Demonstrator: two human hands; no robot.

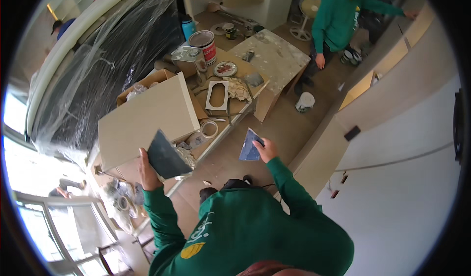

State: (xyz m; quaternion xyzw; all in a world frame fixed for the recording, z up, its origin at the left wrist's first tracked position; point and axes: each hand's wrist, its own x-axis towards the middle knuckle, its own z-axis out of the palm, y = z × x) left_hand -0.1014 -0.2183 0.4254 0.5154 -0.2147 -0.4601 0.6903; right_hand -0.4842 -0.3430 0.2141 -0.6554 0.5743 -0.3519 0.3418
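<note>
The dark broad plate [169,157] sits in the person's left grip [148,172], which grasps it along its outer side with one digit raised beside the edge; the digits under it are hidden, so how firmly they clasp cannot be told. The right grip [266,151] is clenched around the upper corner of a smaller blue-grey blade [248,149], which slants down and to the left of that grip, speckled with pale residue. Just beyond the left grip stands a pale boxy panel [144,121] on the cluttered counter [202,150]; whether the dark plate touches it is unclear. Since most of that plate reaches out to the right of the left grip, a slack or twisted hold would probably let its free side dip and whatever lies on it slide off. A forward swing of the left grip could bump the panel, or catch the tape roll [209,129] and the crumpled paper [186,154] ahead and to its right. The smaller blade looks held by a corner only, so a sideways knock might turn it in the fingers, and a wide outward sweep could scrape the pale wall [392,192] right of the right grip.
</note>
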